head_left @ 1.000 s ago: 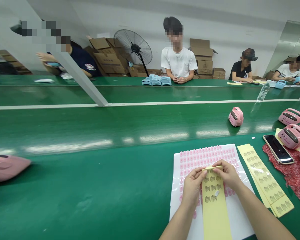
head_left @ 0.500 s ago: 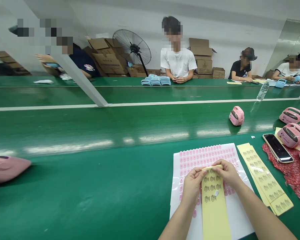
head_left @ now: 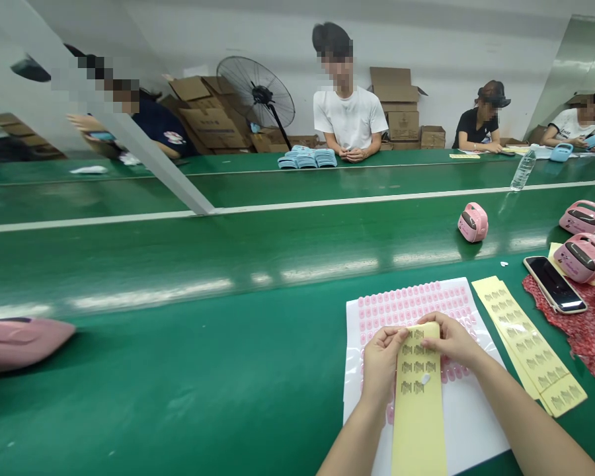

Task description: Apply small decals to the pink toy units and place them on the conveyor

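Observation:
A yellow strip of printed stickers is pinched near its top end between my two hands. My left hand grips its left edge, thumb and fingers together. On the right edge, my right hand holds it with thumb and forefinger. A small white piece sits on the strip below the printed rows. Underneath lies a white sheet bearing rows of small pink stickers, partly covered by my hands and the strip.
More yellow sticker strips lie right of the sheet. Beyond are a phone, red bubble wrap and several pink handled devices. One pink device and a water bottle stand farther back. Several people sit across the green table.
The strip's top end now tilts flatter, showing more of its upper print, and its lower part has swung slightly left. Both hands still hold it. The view has shifted a little.

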`<state>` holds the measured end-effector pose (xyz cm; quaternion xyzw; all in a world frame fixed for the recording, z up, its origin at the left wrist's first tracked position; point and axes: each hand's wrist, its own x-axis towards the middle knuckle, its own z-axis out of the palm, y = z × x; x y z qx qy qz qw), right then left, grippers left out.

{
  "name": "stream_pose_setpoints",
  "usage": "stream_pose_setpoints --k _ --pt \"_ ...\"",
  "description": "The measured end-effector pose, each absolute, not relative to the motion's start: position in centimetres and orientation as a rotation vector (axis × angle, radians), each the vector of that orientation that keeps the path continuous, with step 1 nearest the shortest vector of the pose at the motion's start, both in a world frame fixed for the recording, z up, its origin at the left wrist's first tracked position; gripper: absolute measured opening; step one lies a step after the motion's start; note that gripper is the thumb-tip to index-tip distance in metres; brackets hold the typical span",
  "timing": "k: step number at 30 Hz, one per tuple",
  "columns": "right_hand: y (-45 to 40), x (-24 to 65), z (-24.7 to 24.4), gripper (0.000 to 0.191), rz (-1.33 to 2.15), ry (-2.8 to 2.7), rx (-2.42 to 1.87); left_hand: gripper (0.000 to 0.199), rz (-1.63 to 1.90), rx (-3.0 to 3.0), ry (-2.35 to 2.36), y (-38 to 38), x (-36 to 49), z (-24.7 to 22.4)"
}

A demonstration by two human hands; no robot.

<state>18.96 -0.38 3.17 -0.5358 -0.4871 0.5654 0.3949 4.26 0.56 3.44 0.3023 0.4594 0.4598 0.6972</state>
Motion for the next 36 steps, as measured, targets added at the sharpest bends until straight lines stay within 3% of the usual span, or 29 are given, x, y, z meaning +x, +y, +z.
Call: stream_pose_setpoints --k 10,15,36 --pt "-0.4 18.4 4.2 0.013 1.468 -1.186 -1.516 0.043 0.992 0.712 1.018 0.4 4.0 3.4" --pt "-0.4 18.5 4.6 0.015 1.397 -1.216 -1.491 0.050 0.861 0.784 0.989 0.4 3.9 4.3" --pt "-0.8 18.4 4.1 0.017 1.312 -1.307 -1.452 0.033 0.959 0.767 0.992 0.1 4.1 4.0"
